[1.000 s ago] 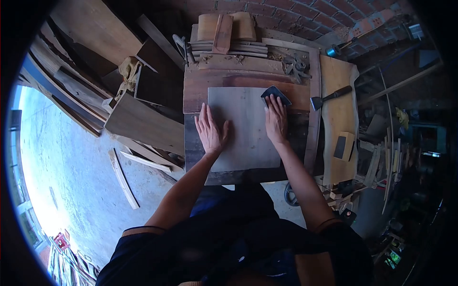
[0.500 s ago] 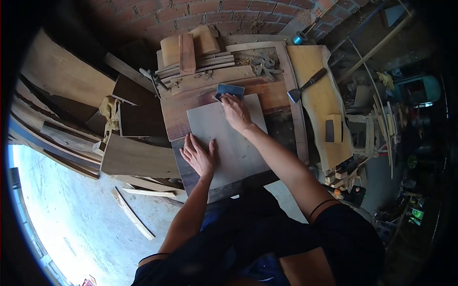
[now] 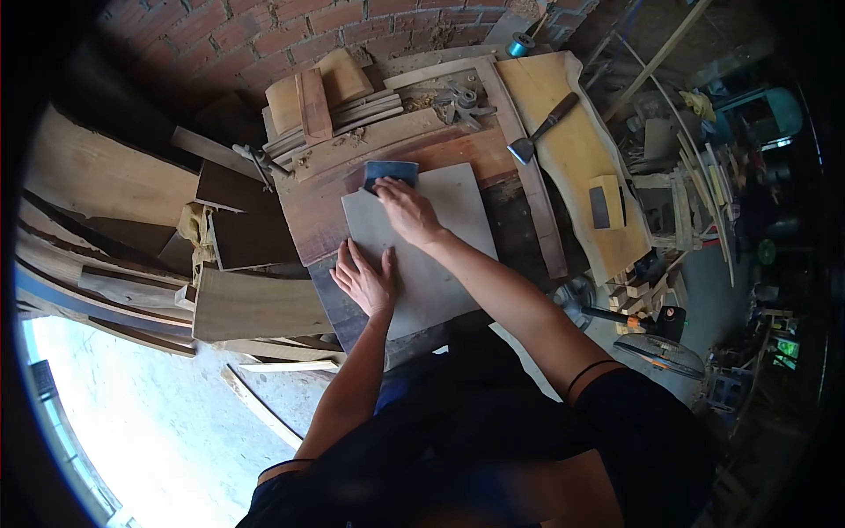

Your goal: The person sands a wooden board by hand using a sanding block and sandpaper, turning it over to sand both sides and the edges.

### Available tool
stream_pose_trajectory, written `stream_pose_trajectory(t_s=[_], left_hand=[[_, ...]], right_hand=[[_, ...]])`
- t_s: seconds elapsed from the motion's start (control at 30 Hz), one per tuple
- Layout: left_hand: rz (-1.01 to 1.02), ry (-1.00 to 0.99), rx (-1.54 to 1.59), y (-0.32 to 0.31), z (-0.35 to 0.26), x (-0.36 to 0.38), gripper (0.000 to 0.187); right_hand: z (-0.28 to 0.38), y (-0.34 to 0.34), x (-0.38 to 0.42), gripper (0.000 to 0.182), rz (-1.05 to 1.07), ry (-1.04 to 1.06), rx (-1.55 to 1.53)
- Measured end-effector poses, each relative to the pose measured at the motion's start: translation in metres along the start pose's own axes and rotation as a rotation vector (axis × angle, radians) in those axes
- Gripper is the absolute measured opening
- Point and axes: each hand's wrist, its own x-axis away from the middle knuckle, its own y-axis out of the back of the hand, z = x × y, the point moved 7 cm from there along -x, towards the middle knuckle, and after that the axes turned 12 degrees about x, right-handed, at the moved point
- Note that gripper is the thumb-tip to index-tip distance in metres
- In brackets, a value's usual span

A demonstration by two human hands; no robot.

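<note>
A pale flat board (image 3: 449, 255) lies on the wooden workbench (image 3: 321, 224) in front of me. My right hand (image 3: 407, 211) grips a dark blue-grey sheet (image 3: 392, 171), which looks like sandpaper, at the board's far left corner; part of it reaches past the far edge. The fingertips press on the sheet's near part. My left hand (image 3: 365, 282) rests flat on the board's left edge, fingers spread, holding nothing.
A scraper (image 3: 546, 128) and a small block (image 3: 606, 202) lie on a yellowish slab (image 3: 581, 176) at the right. Behind the board are stacked wood pieces (image 3: 352, 114), metal clamps (image 3: 466, 106) and a blue spool (image 3: 520, 44). A fan (image 3: 660, 354) stands lower right.
My right hand has moved left along the board's far edge with the sheet. The left hand stays on the board. The view has turned slightly, showing the fan more fully.
</note>
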Motion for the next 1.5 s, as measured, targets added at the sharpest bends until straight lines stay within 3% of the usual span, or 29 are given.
stream_pose_trajectory(t_s=[0.1,0.13,0.2,0.27,0.33,0.43,0.5,0.63,0.7,0.77,0.8,0.83,0.97,1.1,1.2,1.33,1.4,1.47,1.5], left_hand=[[0.004,0.018,0.013,0.003,-0.005,-0.002,0.085],[0.014,0.011,0.006,0.003,-0.005,-0.001,0.084],[0.032,0.018,-0.008,0.002,-0.004,0.002,0.085],[0.017,-0.007,-0.006,-0.001,-0.003,-0.001,0.086],[0.031,0.007,-0.014,-0.005,0.001,-0.001,0.085],[0.04,-0.027,-0.058,-0.003,0.0,-0.001,0.084],[0.016,-0.032,-0.044,-0.004,-0.003,-0.003,0.084],[-0.002,-0.023,-0.027,0.001,-0.004,0.0,0.084],[0.007,-0.009,-0.017,0.001,-0.007,-0.001,0.084],[0.006,-0.01,-0.012,0.002,-0.009,-0.001,0.084],[0.01,-0.003,-0.021,0.002,-0.008,-0.001,0.084],[0.013,-0.008,-0.035,0.002,-0.007,-0.002,0.084],[-0.019,-0.035,-0.021,0.001,-0.006,0.0,0.084],[-0.006,-0.04,-0.025,0.0,-0.005,-0.001,0.084],[0.021,-0.035,-0.02,-0.002,-0.005,-0.002,0.085],[0.043,-0.04,0.003,-0.003,-0.003,-0.001,0.085],[0.041,-0.013,0.011,-0.002,-0.001,0.002,0.084],[0.045,0.006,0.046,0.005,-0.001,0.017,0.082],[0.06,0.021,0.071,0.008,-0.001,0.022,0.08]], right_hand=[[-0.076,0.029,0.029,0.029,-0.069,-0.209,0.041],[-0.085,0.032,0.031,0.028,-0.056,-0.174,0.108],[-0.075,0.023,0.031,0.03,-0.079,-0.264,0.178],[-0.039,0.019,0.017,0.032,-0.056,-0.358,0.017],[0.018,-0.019,0.006,0.033,-0.063,-0.09,0.003],[0.054,-0.024,-0.002,0.032,-0.042,0.022,-0.013],[0.022,-0.012,0.003,0.03,-0.047,0.007,-0.055],[-0.111,0.028,0.039,0.029,-0.08,-0.267,0.168],[-0.153,0.052,0.065,0.032,0.051,-0.422,0.191],[-0.179,0.074,0.101,0.033,0.37,-0.728,0.133],[-0.197,0.058,0.128,0.036,0.081,-0.518,0.281],[-0.198,0.06,0.147,0.048,0.001,-0.429,0.359],[-0.114,0.126,0.173,0.07,-0.048,-0.373,0.543],[-0.068,0.103,0.215,0.054,-0.092,-0.446,0.147],[-0.063,0.078,0.237,0.051,-0.175,-0.704,0.068],[-0.086,0.06,0.233,0.047,-0.166,-0.839,0.082],[-0.114,0.041,0.234,0.047,0.09,-1.012,-0.112],[-0.135,0.031,0.232,0.049,0.098,-0.974,-0.162],[-0.14,0.028,0.233,0.049,0.15,-1.081,-0.415]])
